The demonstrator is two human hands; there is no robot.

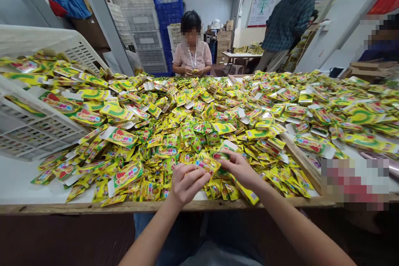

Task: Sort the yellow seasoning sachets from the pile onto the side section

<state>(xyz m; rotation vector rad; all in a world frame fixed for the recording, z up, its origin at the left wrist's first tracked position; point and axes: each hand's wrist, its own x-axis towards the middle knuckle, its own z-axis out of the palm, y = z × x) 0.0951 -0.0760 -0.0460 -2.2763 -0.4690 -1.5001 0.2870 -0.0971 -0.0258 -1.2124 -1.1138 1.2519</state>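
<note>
A huge heap of small yellow-green foil sachets (187,124) covers the white table (18,178), with larger printed packets (126,176) among them. My left hand (187,183) curls over the near part of the heap. My right hand (238,169) reaches in from the right. Between their fingertips is one yellow sachet (207,165), which both hands pinch. The fingers hide part of it, and its print is too small to read.
A tilted white plastic crate (37,120) lies at the left of the heap. A seated co-worker (191,50) faces me across it, and a standing person (288,20) is at the back right. Stacked crates (145,29) and cardboard boxes (223,43) stand behind. The table has a wooden front edge (156,205).
</note>
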